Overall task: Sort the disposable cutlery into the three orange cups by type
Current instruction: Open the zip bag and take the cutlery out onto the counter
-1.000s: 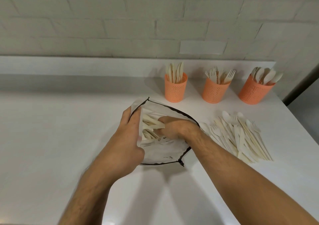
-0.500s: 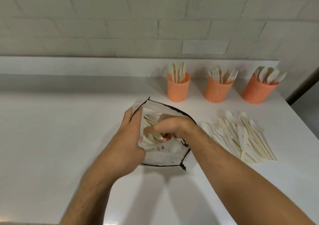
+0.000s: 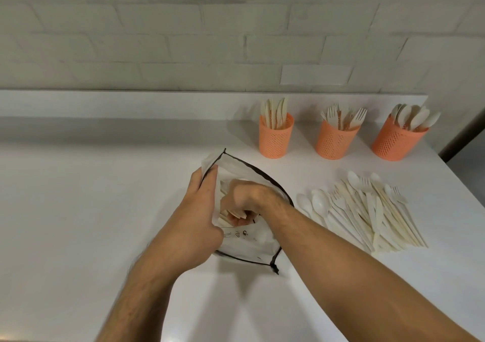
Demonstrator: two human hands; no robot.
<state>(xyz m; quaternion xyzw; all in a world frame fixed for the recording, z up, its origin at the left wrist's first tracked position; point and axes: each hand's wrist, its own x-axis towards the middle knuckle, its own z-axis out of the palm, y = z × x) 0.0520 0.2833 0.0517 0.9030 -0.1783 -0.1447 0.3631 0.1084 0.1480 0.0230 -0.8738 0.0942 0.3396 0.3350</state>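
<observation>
Translucent plastic of the bag hides most of its contents; I make out only pale handles beneath my right hand, which is sunk in the bag's mouth, fingers curled round them; piece type unreadable; my left hand grips the bag's dark-trimmed edge, holding it open; loose cutlery lies heaped just right of the bag on the white counter; three perforated orange cups stand behind: knives, forks, spoons.
</observation>
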